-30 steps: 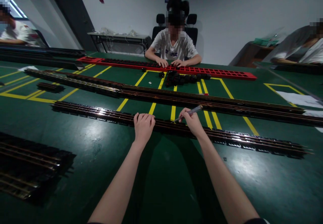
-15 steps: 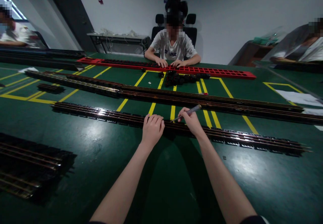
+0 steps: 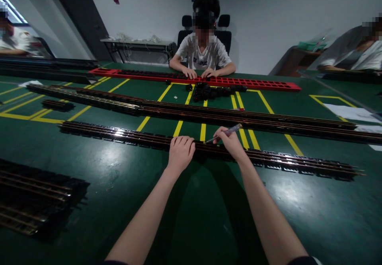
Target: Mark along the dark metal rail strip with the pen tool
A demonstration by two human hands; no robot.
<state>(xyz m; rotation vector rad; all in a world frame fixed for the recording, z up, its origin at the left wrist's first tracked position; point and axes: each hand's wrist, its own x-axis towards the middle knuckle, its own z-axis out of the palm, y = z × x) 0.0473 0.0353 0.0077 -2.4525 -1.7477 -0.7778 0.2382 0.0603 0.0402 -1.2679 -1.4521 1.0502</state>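
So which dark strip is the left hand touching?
The long strip at the tip of the tool; the others lie beyond it or at lower left.

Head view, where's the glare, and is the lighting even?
Head view: lighting is dim and uneven; glare pools on the green table at left and right; white glints show along the long black strip under the left hand; shadow darkens the table's near middle.

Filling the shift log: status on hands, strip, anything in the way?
Left hand over near dark strip. Right hand gripping slim tool, tip at strip. Other long strips beyond, seemingly out of the way.
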